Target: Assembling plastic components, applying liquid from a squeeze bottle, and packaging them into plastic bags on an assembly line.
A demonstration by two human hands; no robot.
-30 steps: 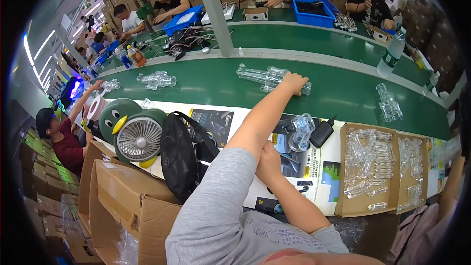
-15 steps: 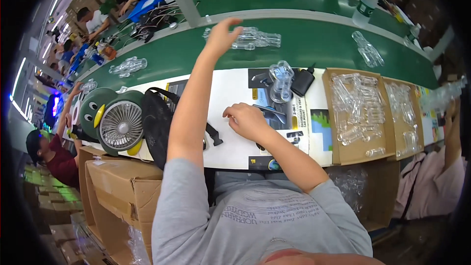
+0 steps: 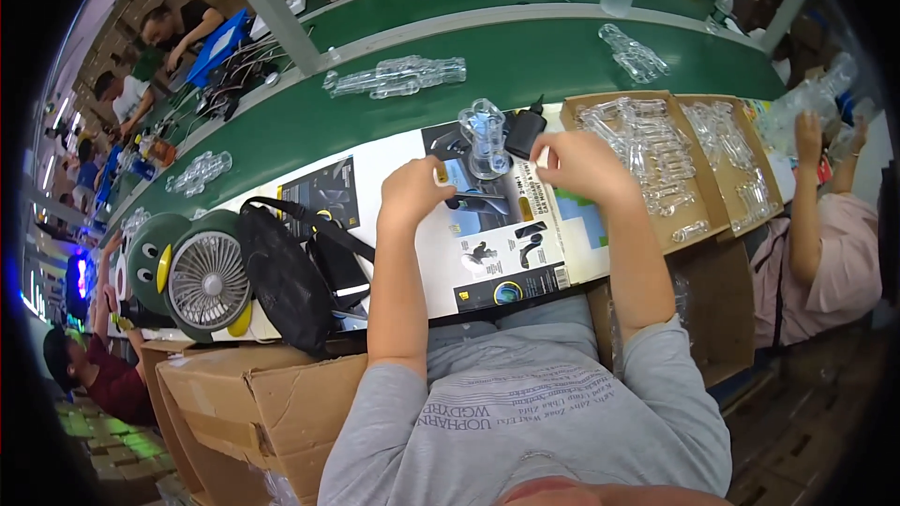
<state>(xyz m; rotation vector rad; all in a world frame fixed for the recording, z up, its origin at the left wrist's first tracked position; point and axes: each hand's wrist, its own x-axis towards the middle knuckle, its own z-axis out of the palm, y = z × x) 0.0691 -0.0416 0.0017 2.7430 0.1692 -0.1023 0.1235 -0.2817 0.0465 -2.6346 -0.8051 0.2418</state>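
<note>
A clear plastic part [image 3: 484,131] with rounded tubes stands upright on the printed card sheets [image 3: 511,258] before me. My left hand [image 3: 412,191] hovers to its left, thumb and fingertips apart with nothing visible between them. To its right, my right hand [image 3: 583,165] has bent fingers with a gap at the tips, and nothing shows in it. Just beyond my right fingertips is a black squeeze bottle [image 3: 527,131] with a pointed nozzle. Several clear plastic parts lie together on the green conveyor [image 3: 544,47], including a long clear piece [image 3: 403,77].
Cardboard trays [image 3: 698,215] of clear tubes stand at the right. A penguin-shaped fan [image 3: 206,279] and a black bag [image 3: 281,272] occupy the left. A metal post [image 3: 267,5] rises beyond the conveyor. Co-workers sit on both sides; the right one handles clear parts [image 3: 816,94].
My left hand has drawn back from over the conveyor to the card sheets. My right hand has moved right, near the black bottle. The whole view has shifted, with my head turning.
</note>
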